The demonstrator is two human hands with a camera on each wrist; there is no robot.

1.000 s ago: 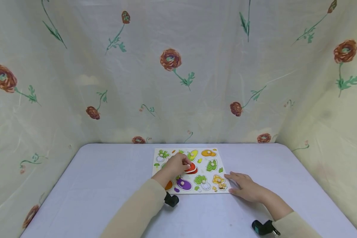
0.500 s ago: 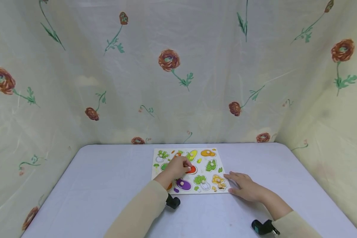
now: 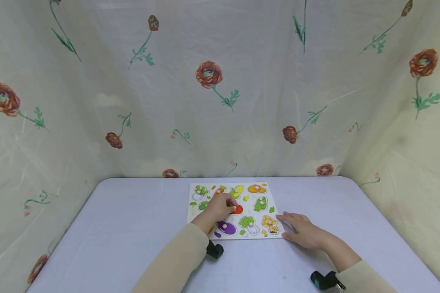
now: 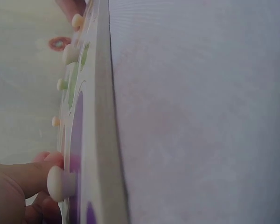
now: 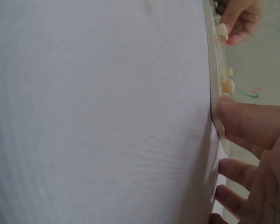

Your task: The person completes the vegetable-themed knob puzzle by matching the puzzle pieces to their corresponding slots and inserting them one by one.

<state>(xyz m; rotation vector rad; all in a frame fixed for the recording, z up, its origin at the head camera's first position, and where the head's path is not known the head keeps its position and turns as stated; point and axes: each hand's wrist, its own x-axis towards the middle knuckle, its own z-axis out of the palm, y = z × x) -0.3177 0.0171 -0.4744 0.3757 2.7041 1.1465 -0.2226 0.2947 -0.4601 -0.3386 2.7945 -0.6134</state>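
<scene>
A white peg puzzle board [image 3: 214, 236] with vegetable pieces lies on the table. Over its middle, my left hand [image 3: 216, 209] pinches at the red puzzle piece [image 3: 237, 209], whose knob is hidden by the fingers. The red piece lies within its outline on the board. Just below the hand is the purple eggplant piece [image 3: 227, 228], its pale knob [image 4: 60, 184] standing in front of the left fingers in the left wrist view. My right hand [image 3: 304, 231] rests at the board's right edge, fingers spread, with the thumb [image 5: 245, 119] against the near corner.
Other knobbed pieces on the board include a corn [image 3: 237, 191], a green cabbage [image 3: 250, 224] and a yellow mushroom [image 3: 270, 224]. The table has a white cover [image 3: 139, 219]. Behind it hangs a flowered curtain [image 3: 256, 138]. Black wrist cameras [image 3: 214, 249] sit under both sleeves.
The red piece, lifted and offset over its slot a second ago, now lies down in its outline, with the left hand slightly lower over it. The right hand has stayed put.
</scene>
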